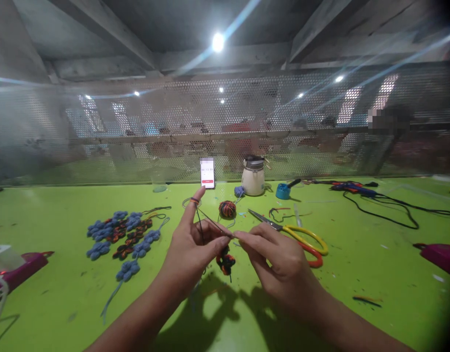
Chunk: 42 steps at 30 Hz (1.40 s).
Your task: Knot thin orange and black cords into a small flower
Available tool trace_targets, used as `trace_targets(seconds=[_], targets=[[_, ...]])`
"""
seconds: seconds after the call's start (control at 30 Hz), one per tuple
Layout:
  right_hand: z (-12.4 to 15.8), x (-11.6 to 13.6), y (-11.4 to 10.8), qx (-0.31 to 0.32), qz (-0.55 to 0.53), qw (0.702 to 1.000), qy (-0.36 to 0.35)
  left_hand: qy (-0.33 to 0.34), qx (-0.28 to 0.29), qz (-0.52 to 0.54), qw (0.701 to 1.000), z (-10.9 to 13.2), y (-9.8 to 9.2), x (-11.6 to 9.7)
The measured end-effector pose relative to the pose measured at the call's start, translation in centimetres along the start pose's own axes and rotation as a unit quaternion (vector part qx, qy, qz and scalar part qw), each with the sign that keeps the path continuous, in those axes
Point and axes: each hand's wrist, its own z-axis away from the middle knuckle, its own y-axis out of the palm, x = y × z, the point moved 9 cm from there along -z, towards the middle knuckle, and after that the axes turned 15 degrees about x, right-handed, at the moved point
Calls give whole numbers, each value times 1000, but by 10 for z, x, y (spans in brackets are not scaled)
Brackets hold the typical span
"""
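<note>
My left hand (190,249) pinches a small crocheted piece (225,262) of black and orange yarn between thumb and fingers. Its index finger points up, with a strand of yarn looped round it and running down to the pinch. Fingertips of my right hand (280,259) are pressed together at the same spot; whatever thin thing they hold is hidden. Just beyond the hands lies a ball of black and orange yarn (227,209). Scissors (265,219) with yellow and red handles rest beside my right hand, partly behind it.
Several crocheted blue (128,270) and dark orange flowers (123,252) lie at left. Toward the back stand a lit phone (207,174), a pale lidded jar (253,180) and a blue pot (282,191). A corded blue tool (351,188) lies right. A perforated screen (181,146) borders the green table.
</note>
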Motion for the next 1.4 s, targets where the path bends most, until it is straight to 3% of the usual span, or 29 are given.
trace_targets(seconds=[0.13, 0.27, 0.33, 0.6, 0.7, 0.83, 0.93, 1.1, 1.2, 1.3, 1.4], targets=[[-2, -15, 6, 1, -149, 986, 77, -19, 5, 31, 999, -1, -2, 8], [3, -37, 29, 50, -352, 910, 213, -49, 37, 75, 995, -2, 1, 18], [3, -39, 33, 52, -405, 885, 224, -59, 56, 82, 993, -2, 4, 21], [5, -49, 35, 54, -492, 834, 243, -76, 68, 53, 993, -3, 4, 22], [3, -49, 34, 81, -490, 834, 241, -82, 66, 23, 994, -4, 4, 21], [2, -51, 35, 136, -412, 868, 241, -78, 66, -94, 990, -3, 8, 17], [2, -57, 35, 116, -373, 885, 252, -71, 66, -217, 971, 1, 13, 16], [5, -60, 42, 40, -470, 842, 262, 27, 54, -356, 933, 8, 21, 1], [6, -58, 43, 10, -517, 814, 263, 32, 35, -310, 950, 8, 17, -2], [6, -55, 38, -16, -534, 808, 248, -16, 23, -151, 988, 3, 9, 7], [6, -53, 32, -30, -533, 812, 236, -76, 46, 10, 996, -2, 9, 21]])
